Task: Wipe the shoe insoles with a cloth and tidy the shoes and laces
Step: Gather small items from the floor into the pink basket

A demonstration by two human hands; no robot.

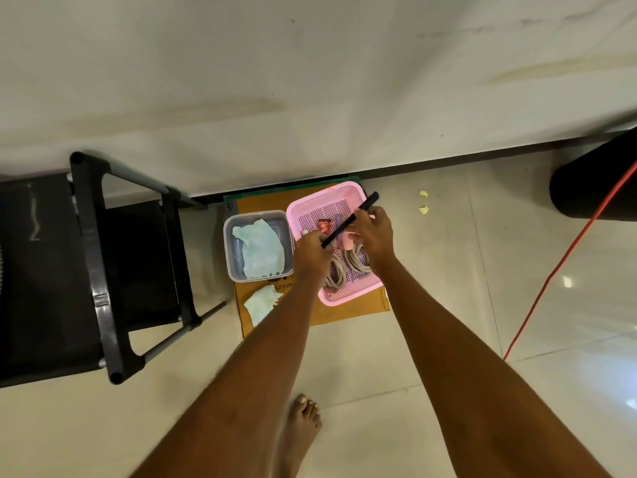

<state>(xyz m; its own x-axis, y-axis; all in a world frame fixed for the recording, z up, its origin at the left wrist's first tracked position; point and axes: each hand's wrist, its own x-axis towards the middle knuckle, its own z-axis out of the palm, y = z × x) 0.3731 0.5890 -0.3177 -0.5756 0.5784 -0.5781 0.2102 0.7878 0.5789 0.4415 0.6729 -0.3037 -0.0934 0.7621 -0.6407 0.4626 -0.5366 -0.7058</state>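
Both my hands reach down over a pink perforated basket (348, 298) on a sheet of cardboard. Between them I hold a long dark flat strip (348, 220), maybe an insole seen edge-on. My left hand (312, 251) grips its lower end and my right hand (374, 232) grips its upper part. Coiled pale laces (358, 262) lie in the basket below my hands. A pale green cloth (262, 250) sits in a clear plastic tub (229, 257) left of the basket. A second pale cloth (262, 303) lies on the cardboard in front of the tub.
The cardboard (344, 313) lies on a tiled floor against a white wall. A black shoe rack (100, 270) stands at the left. A small red packet (324, 226) is in the basket. A red cord (558, 267) and a black cylinder (596, 181) are at the right. My bare foot (303, 422) is below.
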